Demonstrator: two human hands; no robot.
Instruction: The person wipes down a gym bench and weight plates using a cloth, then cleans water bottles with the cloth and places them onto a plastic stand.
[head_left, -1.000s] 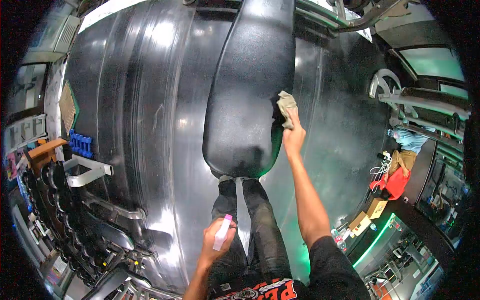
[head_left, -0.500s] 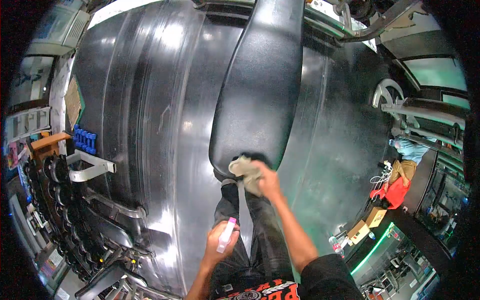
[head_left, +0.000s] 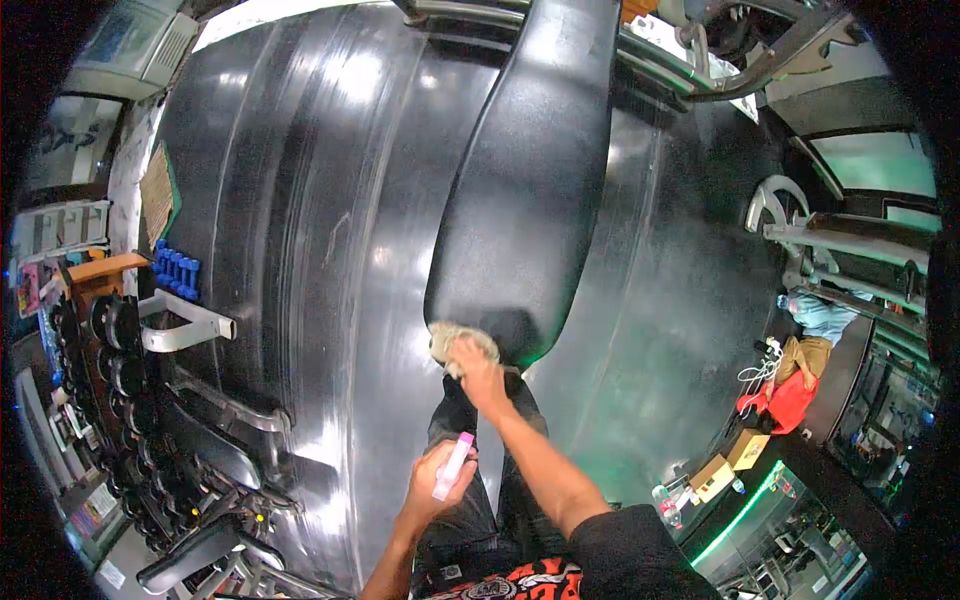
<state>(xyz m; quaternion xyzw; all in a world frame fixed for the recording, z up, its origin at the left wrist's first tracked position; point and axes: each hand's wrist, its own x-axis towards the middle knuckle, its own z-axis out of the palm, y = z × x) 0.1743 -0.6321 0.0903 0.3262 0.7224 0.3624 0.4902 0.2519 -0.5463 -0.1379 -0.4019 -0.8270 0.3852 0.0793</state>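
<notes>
A long black padded bench (head_left: 520, 210) stretches away from me in the middle of the head view. My right hand (head_left: 480, 378) is closed on a beige cloth (head_left: 456, 338), pressing it against the near left corner of the pad. Lower down, my left hand (head_left: 430, 478) is wrapped round a slim whitish bottle (head_left: 453, 470) with a pink top. The bottle is held tilted in front of my legs, apart from the bench. Part of the cloth is hidden under my right fingers.
Dark, shiny flooring (head_left: 300, 200) surrounds the bench. On the left are a dumbbell rack (head_left: 120, 370), blue dumbbells (head_left: 177, 272) and a grey metal frame (head_left: 190, 325). To the right, a person in a red top (head_left: 792, 402) is near cardboard boxes (head_left: 712, 478) and gym machinery (head_left: 850, 235).
My right hand has moved left with the cloth, from the middle of the bench's near end to its left corner. The left hand still holds the bottle, almost unmoved.
</notes>
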